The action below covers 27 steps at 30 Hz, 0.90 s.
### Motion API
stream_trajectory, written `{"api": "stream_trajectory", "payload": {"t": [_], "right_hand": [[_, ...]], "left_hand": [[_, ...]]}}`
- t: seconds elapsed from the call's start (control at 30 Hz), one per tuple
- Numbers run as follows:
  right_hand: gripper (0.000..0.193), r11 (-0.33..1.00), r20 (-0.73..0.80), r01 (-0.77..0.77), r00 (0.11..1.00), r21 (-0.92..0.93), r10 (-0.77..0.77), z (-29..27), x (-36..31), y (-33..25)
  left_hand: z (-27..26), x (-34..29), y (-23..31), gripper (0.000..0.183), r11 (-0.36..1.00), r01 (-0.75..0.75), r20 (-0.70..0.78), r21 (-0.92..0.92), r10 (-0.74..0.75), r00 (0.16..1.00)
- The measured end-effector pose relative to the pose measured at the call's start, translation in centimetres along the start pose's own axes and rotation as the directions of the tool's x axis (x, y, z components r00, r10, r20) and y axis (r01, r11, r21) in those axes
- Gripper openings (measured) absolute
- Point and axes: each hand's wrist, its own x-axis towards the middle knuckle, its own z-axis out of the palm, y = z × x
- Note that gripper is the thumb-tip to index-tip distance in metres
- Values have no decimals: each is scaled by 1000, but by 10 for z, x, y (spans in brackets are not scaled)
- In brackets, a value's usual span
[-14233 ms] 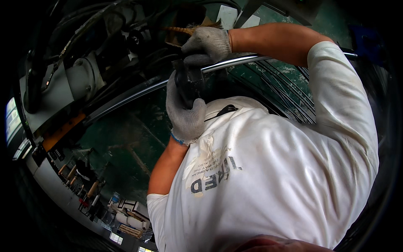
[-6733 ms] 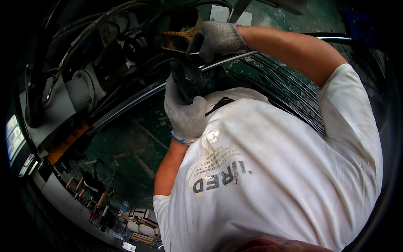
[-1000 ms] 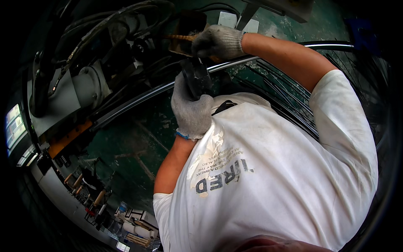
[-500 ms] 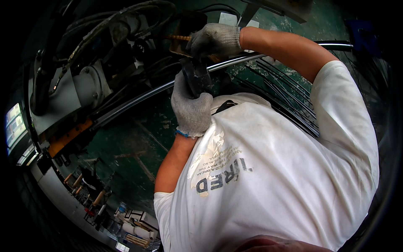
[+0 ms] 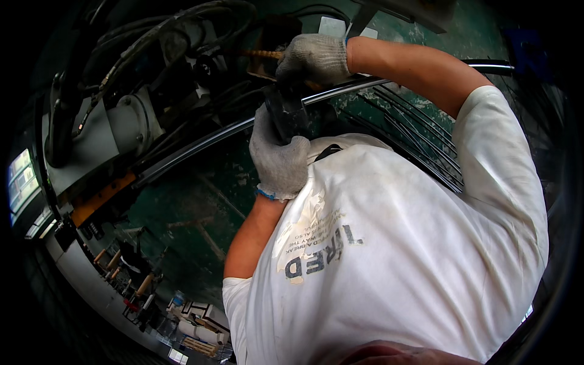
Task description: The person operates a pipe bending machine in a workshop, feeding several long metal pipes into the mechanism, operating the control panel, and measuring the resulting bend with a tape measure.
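Observation:
Both my hands wear grey knitted gloves. With the thumb on the near side, my left hand (image 5: 278, 161) is closed around a dark, blocky black piece (image 5: 287, 112). A long shiny metal tube (image 5: 210, 143) runs slantwise up to this piece and shows again on its right side; how they join is hidden. Just beyond, my right hand (image 5: 315, 58) is bent over with its fingers curled down above the black piece. Its fingertips are in shadow, and what they grip cannot be made out. A yellowish ridged rod (image 5: 263, 54) ends by its knuckles.
Hoses (image 5: 143, 45) and a pale cylindrical machine part (image 5: 126, 125) crowd the left. An orange bar (image 5: 103, 198) lies below them. Several thin dark rods (image 5: 420, 131) lie to the right, beside my torso. Boxes and rolls (image 5: 201, 331) stand lower left on the green floor (image 5: 182, 219).
My right hand has shifted slightly right. My left hand and the black piece have moved very little, and the tube looks the same.

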Motion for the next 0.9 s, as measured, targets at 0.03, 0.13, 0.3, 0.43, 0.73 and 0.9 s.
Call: {"api": "stream_trajectory", "payload": {"t": [0.03,0.13,0.3,0.43,0.73,0.9], "right_hand": [[27,997,85,31,996,-72,-24,-5,4,1],[27,966,174,-236,961,109,215,-13,9,-7],[19,995,28,-89,996,46,87,0,1,-5],[20,962,0,-242,970,124,244,5,-6,1],[36,919,15,-393,920,38,392,4,-10,-10],[32,821,-18,-570,822,-19,570,0,-10,-44]], "left_hand": [[2,0,2,60,1000,5,-4,-13,-5,1000],[1,1,-7,59,995,58,-7,-79,-58,998],[0,0,1,60,1000,9,20,5,-9,1000],[3,0,-3,60,999,36,-28,-30,-37,999],[-3,0,3,60,996,18,25,90,-21,999],[1,-1,9,53,1000,19,-9,20,-19,1000]]}}
